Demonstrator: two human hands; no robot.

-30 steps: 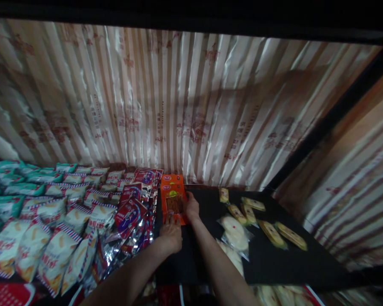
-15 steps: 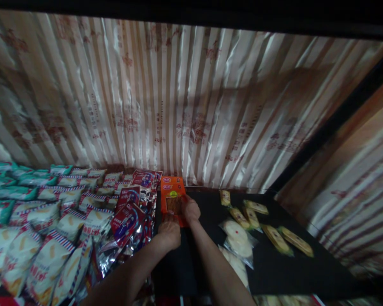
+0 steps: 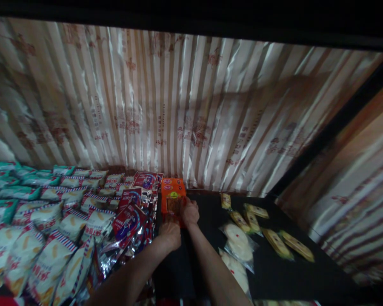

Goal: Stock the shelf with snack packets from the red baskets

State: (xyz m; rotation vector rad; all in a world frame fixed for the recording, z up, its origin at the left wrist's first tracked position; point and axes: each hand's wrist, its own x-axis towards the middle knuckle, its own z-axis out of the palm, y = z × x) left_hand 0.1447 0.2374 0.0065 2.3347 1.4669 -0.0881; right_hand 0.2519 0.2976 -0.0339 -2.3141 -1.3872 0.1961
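Observation:
An orange snack packet [image 3: 173, 192] with a window showing brown contents lies on the black shelf surface [image 3: 210, 238], close to the curtain. My left hand [image 3: 170, 232] is closed at its near edge; the fingertips are partly hidden. My right hand [image 3: 190, 212] grips its right side with curled fingers. Dark red and silver packets [image 3: 129, 223] are heaped just left of the orange one, nearly touching it.
White bags with striped ends [image 3: 51, 259] and green packets [image 3: 19, 192] fill the left side. To the right lie bagged round white flatbreads [image 3: 238, 242] and several yellow wrapped pastries [image 3: 276, 242]. Behind hangs a pleated curtain [image 3: 191, 106].
The whole view has shifted slightly, the scene sitting a little lower now. Both hands keep their places on the orange packet, which has not visibly moved on the shelf.

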